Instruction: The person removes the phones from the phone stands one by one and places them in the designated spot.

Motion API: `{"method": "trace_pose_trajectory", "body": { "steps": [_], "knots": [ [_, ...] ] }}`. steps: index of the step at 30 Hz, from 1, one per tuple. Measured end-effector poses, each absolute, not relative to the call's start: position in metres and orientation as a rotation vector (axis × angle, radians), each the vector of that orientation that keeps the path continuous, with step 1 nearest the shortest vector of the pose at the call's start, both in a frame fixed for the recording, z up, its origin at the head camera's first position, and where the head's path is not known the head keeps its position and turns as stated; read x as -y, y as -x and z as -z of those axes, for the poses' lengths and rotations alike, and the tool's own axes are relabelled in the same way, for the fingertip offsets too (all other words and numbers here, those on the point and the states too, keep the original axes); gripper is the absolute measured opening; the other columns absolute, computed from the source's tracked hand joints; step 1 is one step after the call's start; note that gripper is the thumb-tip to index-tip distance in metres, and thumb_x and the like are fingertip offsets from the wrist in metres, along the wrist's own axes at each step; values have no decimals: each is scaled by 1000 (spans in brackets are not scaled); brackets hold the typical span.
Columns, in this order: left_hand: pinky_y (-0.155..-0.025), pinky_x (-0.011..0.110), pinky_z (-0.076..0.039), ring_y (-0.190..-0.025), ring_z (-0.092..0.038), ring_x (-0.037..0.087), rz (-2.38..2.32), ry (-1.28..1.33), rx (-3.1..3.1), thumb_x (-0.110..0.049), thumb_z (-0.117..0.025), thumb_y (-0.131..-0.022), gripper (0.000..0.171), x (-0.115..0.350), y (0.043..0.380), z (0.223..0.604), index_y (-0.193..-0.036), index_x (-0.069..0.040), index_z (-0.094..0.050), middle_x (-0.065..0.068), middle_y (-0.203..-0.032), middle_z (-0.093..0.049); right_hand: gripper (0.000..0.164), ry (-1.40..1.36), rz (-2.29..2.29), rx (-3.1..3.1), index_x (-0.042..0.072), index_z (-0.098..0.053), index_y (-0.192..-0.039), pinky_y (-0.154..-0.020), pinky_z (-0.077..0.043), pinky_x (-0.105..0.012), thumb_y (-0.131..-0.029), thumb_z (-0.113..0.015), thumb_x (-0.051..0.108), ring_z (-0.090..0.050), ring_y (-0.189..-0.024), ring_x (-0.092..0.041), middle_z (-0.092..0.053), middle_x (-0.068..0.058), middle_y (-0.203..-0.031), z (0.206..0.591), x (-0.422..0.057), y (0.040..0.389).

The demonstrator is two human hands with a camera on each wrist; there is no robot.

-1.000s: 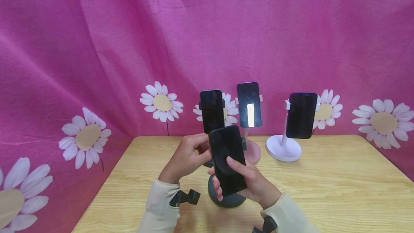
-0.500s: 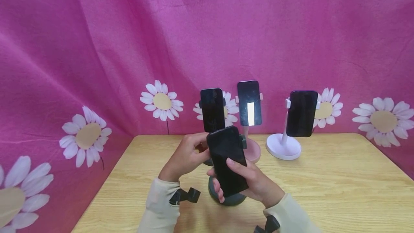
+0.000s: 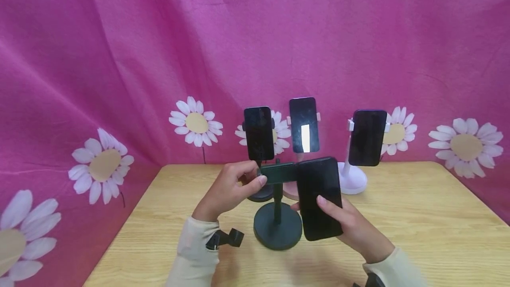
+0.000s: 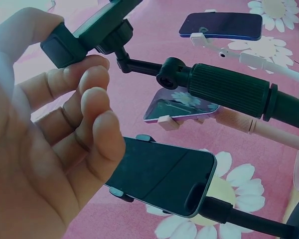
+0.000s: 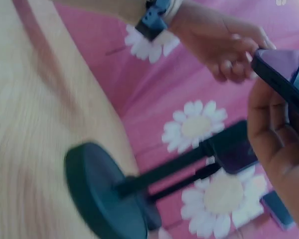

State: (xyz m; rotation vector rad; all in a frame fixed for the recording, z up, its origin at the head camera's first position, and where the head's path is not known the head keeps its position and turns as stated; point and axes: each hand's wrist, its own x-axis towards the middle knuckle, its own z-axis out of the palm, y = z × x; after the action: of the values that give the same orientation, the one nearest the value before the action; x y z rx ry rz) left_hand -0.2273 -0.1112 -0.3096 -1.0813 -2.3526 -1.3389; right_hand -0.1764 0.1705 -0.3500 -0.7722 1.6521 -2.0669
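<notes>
In the head view my left hand (image 3: 223, 191) pinches the left end of a dark green phone clamp (image 3: 283, 172) on top of a green phone stand (image 3: 277, 233). The left wrist view shows thumb and index finger on the clamp's end grip (image 4: 65, 46), the other fingers curled below it. My right hand (image 3: 358, 229) holds a black phone (image 3: 320, 172) upright just right of the clamp, thumb across its screen and fingers behind. The phone's upper left edge meets the clamp's right end in the head view.
Behind stand three more phone stands with phones: a black one (image 3: 259, 134), a pink one with a glare-lit phone (image 3: 303, 114), and a white one (image 3: 352, 181). They rest on a wooden table (image 3: 418, 234) before a pink daisy-print cloth (image 3: 358, 34).
My right hand has moved right with the black phone, from in front of the green clamp to its right side, so the clamp and pole now show. My left hand stays nearly in place.
</notes>
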Motion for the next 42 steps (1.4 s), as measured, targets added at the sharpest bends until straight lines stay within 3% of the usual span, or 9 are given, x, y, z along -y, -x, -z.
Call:
{"method": "trace_pose_trajectory", "body": {
  "steps": [5,12,16,24,42],
  "knots": [
    [-61,34,-50,-71,-55,18,1357,1068,2369,-21,-67,-89,17,112,227,310,-76,-17,-56,-3,-70,-53,42,507,2164,-1818,22,-27,-145,-89,-48,-51,-105,-35,29,-52,-118,-22,-57,-5,-129,361,-193,179],
    [-59,34,-50,-70,-55,18,1374,1074,2366,-21,-66,-90,18,111,228,311,-77,-16,-56,-3,-69,-52,45,71,2218,-2223,-6,-47,-128,-69,-58,-41,-99,-56,27,-68,-80,-20,-68,-7,-94,393,-211,188],
    [-60,33,-50,-70,-55,18,1369,1076,2367,-20,-66,-90,17,110,228,310,-77,-16,-56,-3,-69,-52,49,-139,2087,-2430,-6,-56,-125,-67,-57,-37,-93,-65,31,-70,-76,-20,-71,-10,-93,408,-219,196],
    [-62,32,-50,-72,-55,18,1370,1063,2377,-19,-66,-90,16,110,228,310,-78,-16,-56,-3,-69,-52,41,101,1994,-2345,-20,-55,-112,-68,-58,-38,-98,-56,19,-71,-77,-23,-70,-24,-91,422,-236,206],
    [-60,33,-50,-72,-54,19,1385,1056,2373,-19,-67,-89,17,110,229,312,-77,-16,-55,-2,-69,-52,40,177,1716,-2366,-19,-59,-102,-64,-58,-40,-98,-55,21,-70,-71,-26,-70,-20,-83,438,-252,213]
  ]
}}
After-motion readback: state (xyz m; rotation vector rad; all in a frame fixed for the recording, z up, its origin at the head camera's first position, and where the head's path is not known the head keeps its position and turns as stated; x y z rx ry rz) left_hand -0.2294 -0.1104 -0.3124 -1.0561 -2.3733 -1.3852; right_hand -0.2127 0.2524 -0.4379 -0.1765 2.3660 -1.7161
